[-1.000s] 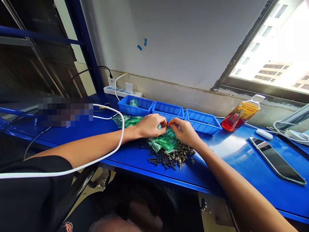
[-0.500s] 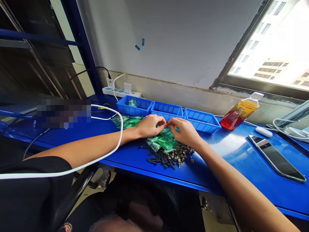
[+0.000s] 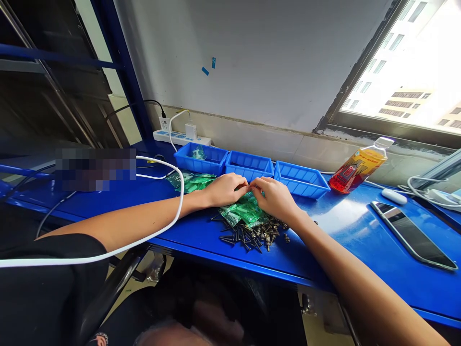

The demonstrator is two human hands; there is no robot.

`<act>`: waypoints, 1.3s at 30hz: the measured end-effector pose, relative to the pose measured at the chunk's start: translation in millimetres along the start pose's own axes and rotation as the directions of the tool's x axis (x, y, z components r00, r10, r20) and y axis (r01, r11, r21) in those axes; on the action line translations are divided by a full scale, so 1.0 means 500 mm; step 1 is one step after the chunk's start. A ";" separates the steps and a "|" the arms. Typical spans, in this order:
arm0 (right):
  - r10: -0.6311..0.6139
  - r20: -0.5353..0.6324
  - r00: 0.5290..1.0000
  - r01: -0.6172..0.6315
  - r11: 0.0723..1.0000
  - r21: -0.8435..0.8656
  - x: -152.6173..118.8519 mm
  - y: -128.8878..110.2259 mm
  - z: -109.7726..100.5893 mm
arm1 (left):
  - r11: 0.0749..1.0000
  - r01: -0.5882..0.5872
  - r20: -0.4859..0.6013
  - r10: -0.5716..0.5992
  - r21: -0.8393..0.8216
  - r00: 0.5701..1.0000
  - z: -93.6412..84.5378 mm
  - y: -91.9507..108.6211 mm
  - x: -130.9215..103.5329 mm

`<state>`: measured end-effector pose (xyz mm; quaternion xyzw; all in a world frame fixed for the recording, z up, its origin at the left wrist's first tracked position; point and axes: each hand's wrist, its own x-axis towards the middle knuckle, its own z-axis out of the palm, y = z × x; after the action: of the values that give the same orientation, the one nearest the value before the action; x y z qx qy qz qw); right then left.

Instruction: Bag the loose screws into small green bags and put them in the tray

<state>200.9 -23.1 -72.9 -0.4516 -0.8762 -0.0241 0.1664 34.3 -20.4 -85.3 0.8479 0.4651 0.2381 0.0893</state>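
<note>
My left hand (image 3: 227, 189) and my right hand (image 3: 272, 194) meet fingertip to fingertip over green plastic packets (image 3: 242, 211). Both are closed in a pinch; whatever lies between the fingertips is too small to make out. Beneath and in front of the packets spreads a pile of dark screws and brassy metal pieces (image 3: 257, 236). More green packets (image 3: 197, 182) lie to the left, behind my left wrist. Three blue bins stand in a row behind my hands: the left bin (image 3: 212, 166) holds a small clear packet, beside the middle bin (image 3: 249, 166) and the right bin (image 3: 301, 182).
A bottle of red drink (image 3: 356, 168) stands right of the bins. A phone (image 3: 414, 235) and a white oval object (image 3: 394, 196) lie at the right. A white cable (image 3: 181, 192) loops across my left forearm. A power strip (image 3: 182, 138) sits against the wall.
The fingertips of both hands have drawn slightly closer together, and my left hand has shifted a little. A small dark piece now shows beside my right forearm.
</note>
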 end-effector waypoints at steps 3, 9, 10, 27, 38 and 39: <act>-0.017 0.000 1.000 0.017 1.000 0.006 0.000 0.004 0.004 | 1.000 -0.010 -0.004 0.010 0.007 1.000 0.002 -0.002 0.000; 0.003 0.006 1.000 -0.003 1.000 -0.017 0.001 0.003 0.006 | 0.998 0.015 -0.011 -0.016 -0.054 1.000 0.001 0.001 -0.002; 0.017 0.005 1.000 -0.016 1.000 -0.025 0.001 0.001 0.006 | 0.998 0.014 -0.013 -0.015 -0.053 1.000 0.001 0.001 -0.002; 0.044 0.023 0.999 -0.045 0.999 0.010 -0.001 -0.002 0.004 | 1.000 -0.003 0.017 0.003 0.022 1.000 0.003 -0.002 0.000; 0.058 0.051 0.997 -0.057 0.998 -0.026 -0.001 -0.004 0.001 | 0.999 -0.014 0.034 0.013 0.045 0.999 0.004 -0.002 0.000; 0.056 0.049 0.997 -0.055 0.998 -0.028 0.000 -0.004 0.001 | 0.999 -0.015 0.038 0.013 0.047 0.999 0.004 -0.002 0.000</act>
<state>199.2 -24.3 -73.0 -0.4785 -0.8668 -0.0196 0.1390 34.8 -19.7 -87.5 0.8575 0.4628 0.2115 0.0762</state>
